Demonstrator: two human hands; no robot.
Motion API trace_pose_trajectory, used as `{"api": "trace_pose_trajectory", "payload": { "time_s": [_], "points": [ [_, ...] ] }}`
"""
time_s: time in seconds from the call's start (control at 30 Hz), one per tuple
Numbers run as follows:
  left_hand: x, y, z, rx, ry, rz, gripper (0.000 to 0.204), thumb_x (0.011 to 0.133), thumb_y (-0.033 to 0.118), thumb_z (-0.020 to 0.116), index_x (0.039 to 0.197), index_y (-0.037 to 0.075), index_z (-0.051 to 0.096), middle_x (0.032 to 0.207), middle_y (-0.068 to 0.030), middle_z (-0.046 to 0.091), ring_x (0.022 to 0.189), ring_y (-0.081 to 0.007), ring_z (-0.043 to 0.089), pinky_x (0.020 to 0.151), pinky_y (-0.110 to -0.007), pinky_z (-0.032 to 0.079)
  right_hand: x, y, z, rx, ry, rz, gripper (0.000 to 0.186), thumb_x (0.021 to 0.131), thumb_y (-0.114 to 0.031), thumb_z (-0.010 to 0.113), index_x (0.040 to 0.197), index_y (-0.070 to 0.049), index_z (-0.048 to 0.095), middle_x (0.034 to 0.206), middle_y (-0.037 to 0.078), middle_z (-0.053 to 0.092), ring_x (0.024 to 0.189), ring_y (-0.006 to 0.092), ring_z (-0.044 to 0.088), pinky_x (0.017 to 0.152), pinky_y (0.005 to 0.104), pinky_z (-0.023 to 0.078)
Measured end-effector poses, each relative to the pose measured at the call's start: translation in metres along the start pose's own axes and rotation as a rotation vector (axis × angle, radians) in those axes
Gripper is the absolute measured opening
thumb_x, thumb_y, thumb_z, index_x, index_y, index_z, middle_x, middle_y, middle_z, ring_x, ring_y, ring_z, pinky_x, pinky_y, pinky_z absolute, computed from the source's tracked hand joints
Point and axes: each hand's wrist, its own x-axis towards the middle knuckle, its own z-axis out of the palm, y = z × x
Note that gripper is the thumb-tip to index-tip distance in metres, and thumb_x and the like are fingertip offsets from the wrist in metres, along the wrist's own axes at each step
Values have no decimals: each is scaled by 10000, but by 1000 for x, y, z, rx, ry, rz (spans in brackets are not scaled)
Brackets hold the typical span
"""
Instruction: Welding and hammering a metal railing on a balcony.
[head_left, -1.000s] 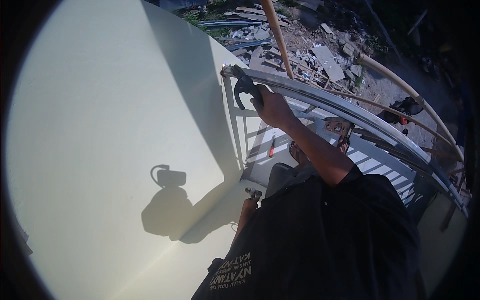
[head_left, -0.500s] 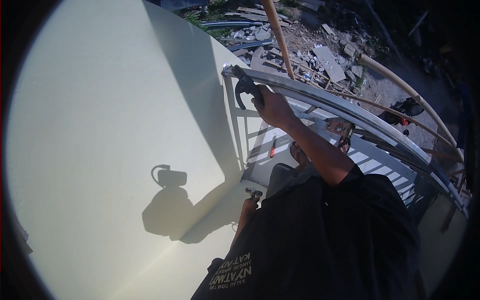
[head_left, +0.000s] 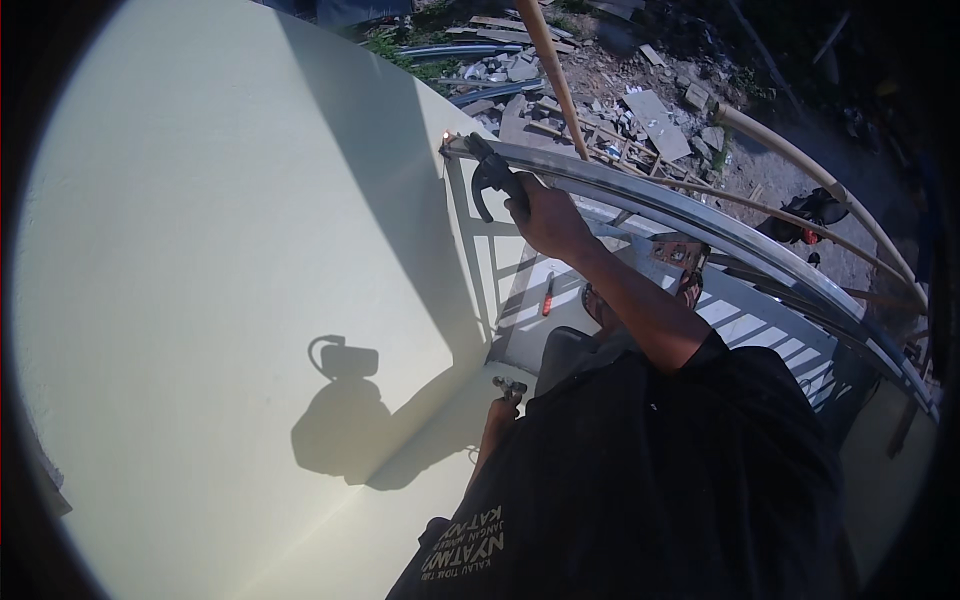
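My right hand (head_left: 548, 215) is closed round the handle of a black welding electrode holder (head_left: 492, 172), which has a curved lever on its side. The holder's jaws lie over the end of a curved metal railing (head_left: 650, 185), close to the pale yellow wall (head_left: 200, 250). A small orange-white glow shows where the rail end meets the wall. Lower down, beside my body, my left hand (head_left: 503, 410) is closed on a hammer (head_left: 510, 386) with a grey metal head; its handle is mostly hidden in the hand.
Near my sandalled feet (head_left: 597, 303) lie a red-handled tool (head_left: 548, 295) and a worn box-like object (head_left: 680, 250). Bamboo poles (head_left: 820, 180) run outside the railing. Below are rubble (head_left: 655, 125) and a parked motorcycle (head_left: 815, 212). The wall stands close on my left.
The spot at the rail end has turned from bright white to an orange-white glow. The view has shifted slightly; both hands keep their grips.
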Motion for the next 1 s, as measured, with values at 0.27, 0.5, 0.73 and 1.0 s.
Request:
{"api": "trace_pose_trajectory", "payload": {
  "time_s": [0.27, 0.5, 0.73, 1.0],
  "points": [
    [1, -2, 2, -9, -9, 6, 519, 838, 457, 661, 857, -62, 660, 635, -100, 606, 562, -185, 556, 551, -379, 416, 3, 5, 9, -22, 19, -31, 335, 912, -220, 583, 1193, -48, 520, 686, 208, 635, 656, 404, 643, 611, 510, 490],
    [0, -3, 5, -2, -17, 0, 521, 830, 452, 653, 858, -68, 654, 634, -107, 609, 572, -184, 569, 543, -378, 422, 3, 1, 7, -17, -16, 11, 274, 912, -212, 579, 1114, -36, 520, 721, 228, 640, 710, 423, 642, 647, 531, 493],
    [3, -5, 6, -41, -10, 39, 504, 839, 442, 655, 846, -61, 651, 618, -89, 592, 552, -171, 548, 530, -372, 410, 3, 1, 9, -41, -1, 21, 326, 909, -218, 593, 1182, -55, 521, 695, 203, 639, 669, 407, 644, 613, 511, 486],
    [10, -9, 11, -108, 2, 0, 469, 848, 436, 660, 782, -29, 648, 601, -65, 574, 545, -171, 531, 528, -382, 401, -6, 7, 1, 39, 62, 0, 333, 901, -189, 598, 1198, -63, 518, 766, 216, 661, 718, 418, 650, 631, 499, 494]
  ]
}}
